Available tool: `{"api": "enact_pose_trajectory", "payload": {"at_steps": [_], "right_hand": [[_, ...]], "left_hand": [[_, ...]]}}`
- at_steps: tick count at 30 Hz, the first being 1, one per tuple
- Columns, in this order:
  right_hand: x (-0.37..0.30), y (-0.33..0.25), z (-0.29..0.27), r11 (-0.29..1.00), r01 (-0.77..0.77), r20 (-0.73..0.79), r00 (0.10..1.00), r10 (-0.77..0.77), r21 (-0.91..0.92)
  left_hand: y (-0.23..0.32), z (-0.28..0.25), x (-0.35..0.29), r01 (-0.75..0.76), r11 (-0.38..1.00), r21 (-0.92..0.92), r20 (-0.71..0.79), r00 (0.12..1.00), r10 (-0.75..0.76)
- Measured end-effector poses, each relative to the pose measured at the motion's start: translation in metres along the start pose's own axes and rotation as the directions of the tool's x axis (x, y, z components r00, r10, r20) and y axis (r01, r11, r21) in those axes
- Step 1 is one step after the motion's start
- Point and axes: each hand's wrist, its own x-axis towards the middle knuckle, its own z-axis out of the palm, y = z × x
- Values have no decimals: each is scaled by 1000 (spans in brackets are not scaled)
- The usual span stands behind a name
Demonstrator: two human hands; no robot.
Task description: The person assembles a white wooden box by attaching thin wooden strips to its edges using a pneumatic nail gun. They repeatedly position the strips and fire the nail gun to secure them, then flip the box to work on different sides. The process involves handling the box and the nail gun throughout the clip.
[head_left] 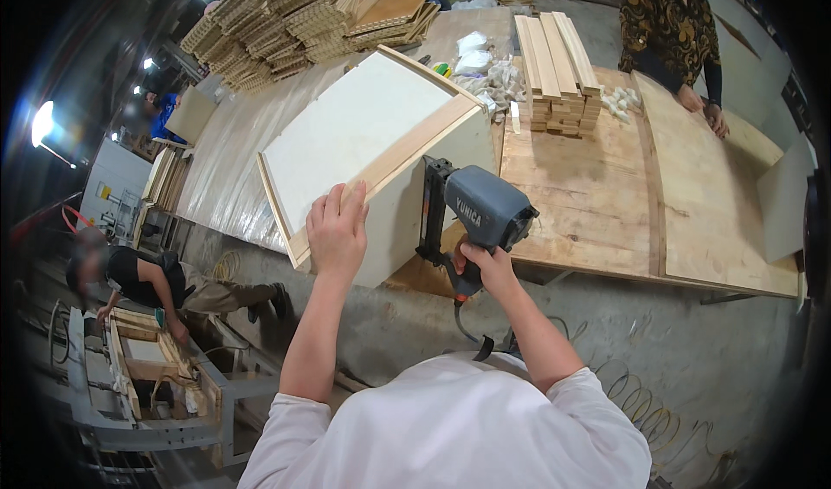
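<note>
Two hands are engaged: your left hand point(336, 238) lies with fingers extended over the wooden box's point(355, 121) rail point(420, 138); your right hand's point(486, 266) fingers wrap the nail gun point(492, 205); fastening seems in hand, the next move likely needing it squared; the box sits at the desk's point(597, 195) near edge, bare surface rightward.

This is a woodworking workshop: a nail gun point(489, 202) with a hose point(463, 324), stacked wooden strips point(554, 61), piled brown boards point(290, 22), a plywood-topped worktable point(576, 186), a co-worker point(666, 30) standing at it, and coiled hoses point(642, 402) on a concrete floor point(684, 342).
</note>
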Motion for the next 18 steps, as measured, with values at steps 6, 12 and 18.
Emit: {"api": "enact_pose_trajectory", "payload": {"at_steps": [6,12,18], "right_hand": [[4,-1,7,998,54,-34,998,-55,-11],[32,-26,6,993,62,-99,993,-71,-97],[-3,-18,14,999,-5,69,998,2,51]], "left_hand": [[2,2,2,-30,999,19,-23,999,30],[38,11,36,91,994,62,119,988,-98],[-4,-16,-8,-5,991,136,69,998,-4]]}}
